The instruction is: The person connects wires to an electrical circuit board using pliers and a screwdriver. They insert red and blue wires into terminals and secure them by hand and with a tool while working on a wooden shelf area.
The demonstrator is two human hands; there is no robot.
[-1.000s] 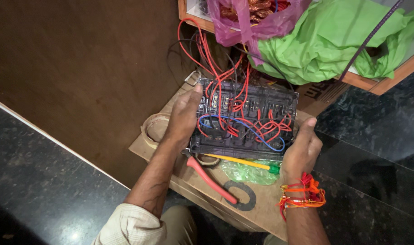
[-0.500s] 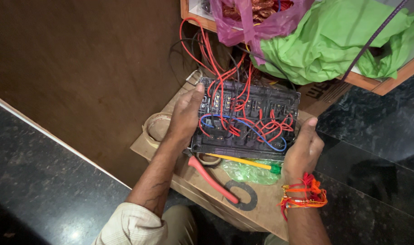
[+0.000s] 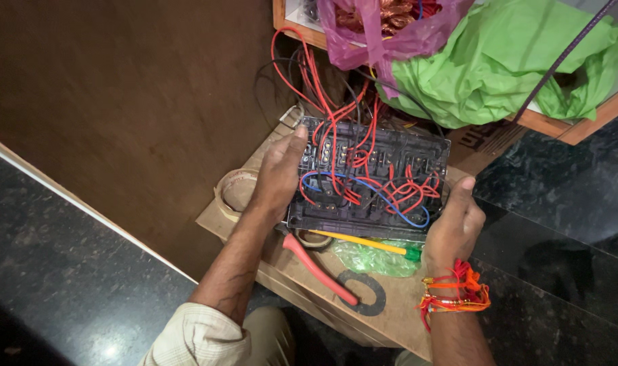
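A black switch panel [image 3: 390, 163], back side up, is full of red, blue and black wires [image 3: 363, 183]. My left hand [image 3: 280, 171] grips its left edge, thumb on the top corner. My right hand [image 3: 454, 224] grips its lower right corner; orange and red threads circle that wrist. The panel rests above a cardboard sheet [image 3: 390, 318]. Red wires run from the panel up toward the wooden wall.
On the cardboard lie a red-handled tool [image 3: 319, 268], a yellow screwdriver with a green tip [image 3: 370, 242], a green plastic bag [image 3: 373, 261], a tape roll [image 3: 235, 191] and a black ring [image 3: 363, 293]. A wooden tray above holds a pink bag [image 3: 383, 34] and green bag [image 3: 499, 61]. Dark stone floor surrounds.
Both hands and the panel stay nearly the same; my right thumb has shifted slightly up along the panel's right edge.
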